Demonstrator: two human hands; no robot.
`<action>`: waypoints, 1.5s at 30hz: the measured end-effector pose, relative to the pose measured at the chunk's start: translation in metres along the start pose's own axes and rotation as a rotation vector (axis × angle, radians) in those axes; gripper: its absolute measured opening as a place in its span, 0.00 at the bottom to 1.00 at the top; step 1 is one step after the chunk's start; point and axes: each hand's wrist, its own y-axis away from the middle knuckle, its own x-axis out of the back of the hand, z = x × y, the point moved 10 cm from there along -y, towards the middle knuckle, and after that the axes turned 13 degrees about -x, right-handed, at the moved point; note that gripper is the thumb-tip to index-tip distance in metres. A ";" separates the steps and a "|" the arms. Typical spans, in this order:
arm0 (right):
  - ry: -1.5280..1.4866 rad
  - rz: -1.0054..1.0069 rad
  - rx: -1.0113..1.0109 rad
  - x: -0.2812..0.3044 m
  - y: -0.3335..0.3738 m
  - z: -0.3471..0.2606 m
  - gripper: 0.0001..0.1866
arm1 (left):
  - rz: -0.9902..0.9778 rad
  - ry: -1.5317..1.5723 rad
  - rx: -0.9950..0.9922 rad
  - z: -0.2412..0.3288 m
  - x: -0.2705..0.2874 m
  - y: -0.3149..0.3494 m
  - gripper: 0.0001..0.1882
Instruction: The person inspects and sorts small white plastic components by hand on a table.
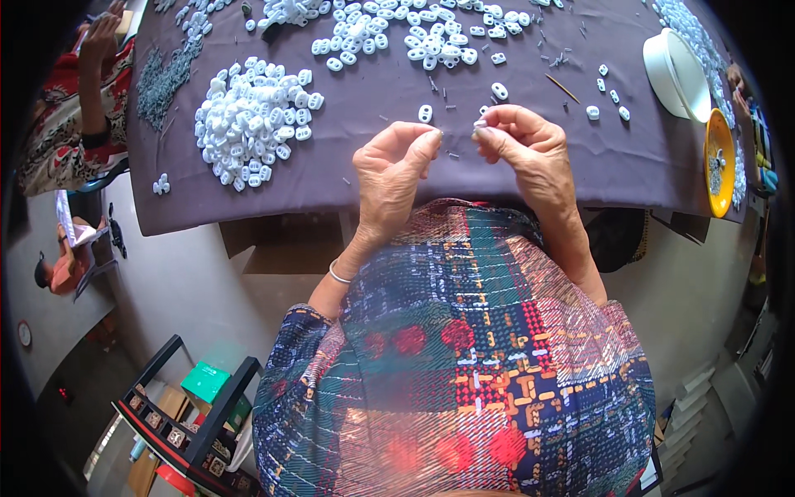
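Note:
Over the near edge of the cloth-covered table, my left hand (pixel 389 170) pinches thumb and forefinger together; whatever is between the tips is too small to name. My right hand (pixel 534 153) is a short gap away, its thumb and forefinger closed on a small white plastic piece (pixel 479 124), mostly covered by the fingers. Just beyond the hands lie a white oval two-hole piece (pixel 426 113) and another oval piece (pixel 499 91). Short thin grey pins (pixel 451 154) are scattered between and behind the hands.
A heap of white oval pieces (pixel 252 120) lies left, with more piles along the back. Grey pins form a pile (pixel 166 83) at far left. On the right are a thin yellowish stick (pixel 563 89), a white tub (pixel 675 74) and an orange bowl (pixel 719 166). People sit at both sides.

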 end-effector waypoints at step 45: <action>-0.116 -0.087 -0.147 -0.026 0.014 0.006 0.08 | -0.136 -0.062 -0.059 0.010 -0.014 0.003 0.08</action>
